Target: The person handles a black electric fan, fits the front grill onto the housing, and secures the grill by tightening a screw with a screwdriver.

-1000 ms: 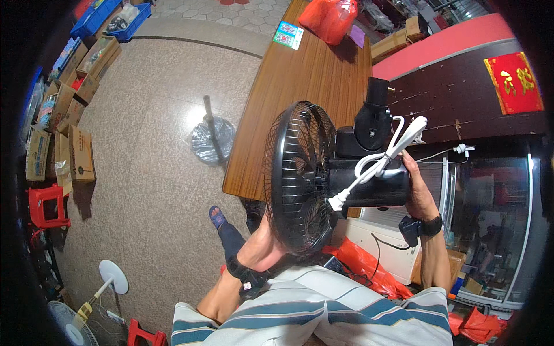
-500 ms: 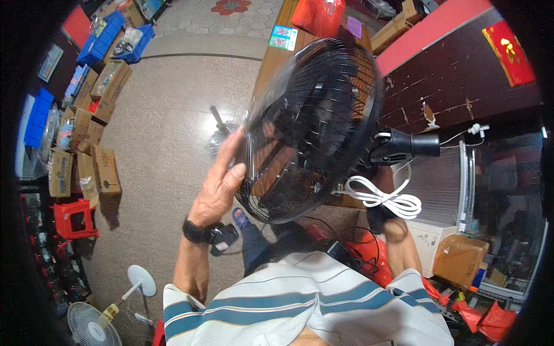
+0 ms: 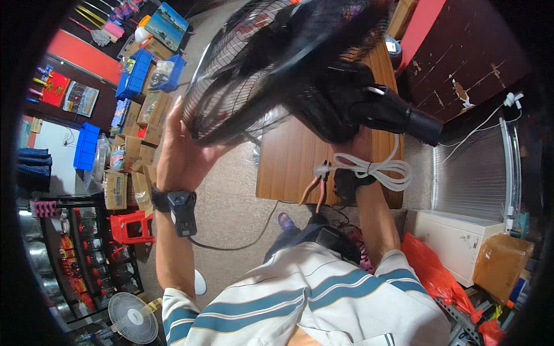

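A black fan head [image 3: 337, 95] with a wire cage and a neck tube is lifted over the wooden table, its cage smeared by motion. My left hand [image 3: 187, 153] holds the cage rim at its lower left, fingers outside and thumb below. Under the motor housing, my right hand [image 3: 360, 147] grips the fan from below, its fingers mostly hidden. A tied coil of white cord [image 3: 381, 172] hangs from the fan in front of my right forearm. Pliers with reddish handles [image 3: 316, 187] lie on the table [image 3: 283, 167], left of my right wrist.
Cardboard boxes [image 3: 115, 189] and blue bins [image 3: 134, 74] line the left side, near a red stool [image 3: 133, 226]. A white standing fan [image 3: 133, 317] is at the lower left. On the right are a white cabinet [image 3: 456, 242] and red plastic bags [image 3: 433, 265].
The fan has risen toward the top and tipped, bringing its motor housing into sight. Both hands have moved up with it. The view has shifted, uncovering the pliers and more of the table.
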A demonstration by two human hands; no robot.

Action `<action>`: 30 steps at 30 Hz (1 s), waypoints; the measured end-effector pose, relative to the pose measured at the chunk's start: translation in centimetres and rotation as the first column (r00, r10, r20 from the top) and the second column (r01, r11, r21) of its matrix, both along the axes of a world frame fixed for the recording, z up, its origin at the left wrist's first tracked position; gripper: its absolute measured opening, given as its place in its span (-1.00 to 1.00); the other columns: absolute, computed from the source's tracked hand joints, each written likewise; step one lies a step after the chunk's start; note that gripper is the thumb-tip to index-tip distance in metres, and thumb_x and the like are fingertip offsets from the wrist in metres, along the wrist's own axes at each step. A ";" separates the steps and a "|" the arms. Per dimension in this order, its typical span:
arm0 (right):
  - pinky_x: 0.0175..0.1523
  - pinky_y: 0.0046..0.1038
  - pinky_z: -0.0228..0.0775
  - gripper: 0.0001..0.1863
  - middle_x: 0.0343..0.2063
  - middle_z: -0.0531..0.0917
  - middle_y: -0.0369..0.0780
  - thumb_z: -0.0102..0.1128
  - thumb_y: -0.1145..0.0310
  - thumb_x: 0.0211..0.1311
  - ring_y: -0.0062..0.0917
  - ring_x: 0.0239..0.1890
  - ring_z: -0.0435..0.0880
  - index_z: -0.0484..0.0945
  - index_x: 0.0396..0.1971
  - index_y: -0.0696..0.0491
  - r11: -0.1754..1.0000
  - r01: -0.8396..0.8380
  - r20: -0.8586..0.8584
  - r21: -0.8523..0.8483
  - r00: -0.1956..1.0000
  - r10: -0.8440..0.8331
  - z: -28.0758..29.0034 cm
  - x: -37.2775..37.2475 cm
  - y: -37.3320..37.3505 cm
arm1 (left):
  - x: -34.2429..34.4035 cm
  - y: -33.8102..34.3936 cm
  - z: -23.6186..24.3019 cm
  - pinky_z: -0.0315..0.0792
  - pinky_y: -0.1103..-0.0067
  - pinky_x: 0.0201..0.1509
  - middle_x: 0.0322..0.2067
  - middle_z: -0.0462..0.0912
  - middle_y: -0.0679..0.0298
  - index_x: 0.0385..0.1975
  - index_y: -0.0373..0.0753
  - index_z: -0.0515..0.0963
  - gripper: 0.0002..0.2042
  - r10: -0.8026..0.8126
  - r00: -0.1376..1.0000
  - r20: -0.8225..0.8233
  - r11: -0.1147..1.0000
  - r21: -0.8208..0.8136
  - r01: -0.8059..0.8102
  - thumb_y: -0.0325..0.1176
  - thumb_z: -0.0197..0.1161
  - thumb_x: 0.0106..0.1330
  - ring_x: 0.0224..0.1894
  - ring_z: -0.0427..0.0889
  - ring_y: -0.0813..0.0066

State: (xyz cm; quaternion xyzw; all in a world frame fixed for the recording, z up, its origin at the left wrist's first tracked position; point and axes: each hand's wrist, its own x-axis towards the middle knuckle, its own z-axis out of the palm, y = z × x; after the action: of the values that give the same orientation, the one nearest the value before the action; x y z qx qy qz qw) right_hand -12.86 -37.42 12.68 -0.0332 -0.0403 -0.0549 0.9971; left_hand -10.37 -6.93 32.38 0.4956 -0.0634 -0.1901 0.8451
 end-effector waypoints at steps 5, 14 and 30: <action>0.48 -0.09 0.33 -0.41 0.27 0.54 -0.09 0.24 0.09 0.46 -0.24 0.37 0.48 0.39 0.33 0.09 0.937 0.178 0.242 -0.300 0.964 -0.106 -0.3 1.3 -1.4 | -0.4 0.0 -1.4 0.46 0.02 0.37 0.21 0.61 0.05 0.26 -0.24 0.52 -0.50 0.038 0.963 -0.267 0.960 -0.257 -0.109 0.01 0.11 0.54 0.25 0.59 0.16; 0.56 -0.24 0.15 -0.08 0.42 0.33 -0.03 0.13 -0.23 0.41 -0.24 0.45 0.35 0.12 0.51 0.12 0.609 -0.052 0.016 -0.792 0.994 0.107 5.0 -3.1 -2.6 | 1.6 2.3 -5.9 0.46 0.05 0.34 0.26 0.52 -0.01 0.35 -0.20 0.41 -0.38 0.222 0.971 -0.084 0.972 0.096 -0.214 0.11 0.15 0.46 0.29 0.53 0.02; 0.26 -0.43 0.40 -0.61 0.15 0.58 -0.22 0.01 0.28 0.57 -0.50 0.16 0.54 0.46 0.26 0.12 0.554 -0.098 -0.192 -0.827 0.975 -0.113 -13.3 -2.5 6.9 | 11.6 8.0 -18.3 0.37 0.16 0.44 0.36 0.44 0.09 0.40 -0.30 0.34 -0.34 -0.157 0.982 -0.107 0.984 0.065 0.164 0.00 0.25 0.44 0.36 0.46 0.14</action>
State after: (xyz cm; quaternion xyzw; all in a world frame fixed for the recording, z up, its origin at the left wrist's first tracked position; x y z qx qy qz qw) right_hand -15.39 -30.55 -0.61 -0.5064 0.0505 -0.0295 0.8603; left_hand 1.23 1.02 14.04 0.5093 -0.0530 -0.2848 0.8104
